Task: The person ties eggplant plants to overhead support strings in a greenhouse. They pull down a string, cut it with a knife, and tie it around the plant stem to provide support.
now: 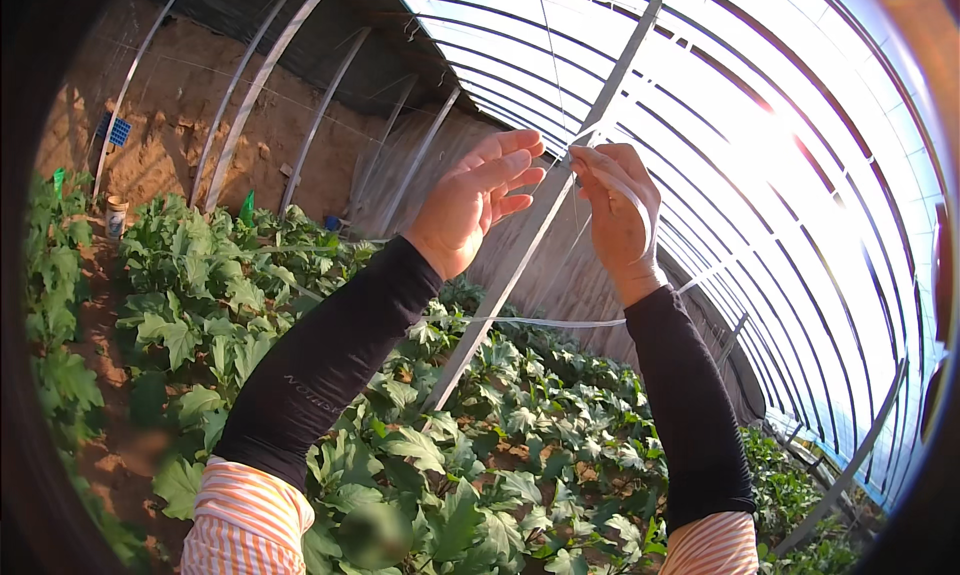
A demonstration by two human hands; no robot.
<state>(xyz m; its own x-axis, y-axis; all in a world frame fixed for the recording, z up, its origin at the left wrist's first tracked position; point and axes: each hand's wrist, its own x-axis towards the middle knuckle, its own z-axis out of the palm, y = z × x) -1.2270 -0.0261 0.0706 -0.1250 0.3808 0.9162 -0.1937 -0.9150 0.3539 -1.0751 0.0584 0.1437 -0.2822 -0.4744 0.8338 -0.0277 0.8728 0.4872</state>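
Observation:
My right hand (621, 215) is raised beside a slanting square post (517, 256), thumb and fingers pinched on a flat white plastic strap (634, 194). The strap runs over the back of that hand, and some of it wraps the post just above my fingertips. On the post's other side, my left hand (476, 200) is lifted with its fingers apart and nothing visible in it. Lower down, a pale strand (555, 321) sags across the post towards my right forearm; whether it is the same strap I cannot tell. Black sleeves cover both forearms.
Leafy green plants (465, 515) fill the ground below, with a soil path (105, 335) at left. Metal hoops (697, 117) carry the bright plastic roof. A thin wire (550, 35) runs above the post. A bucket (116, 216) stands by the earthen wall (180, 102).

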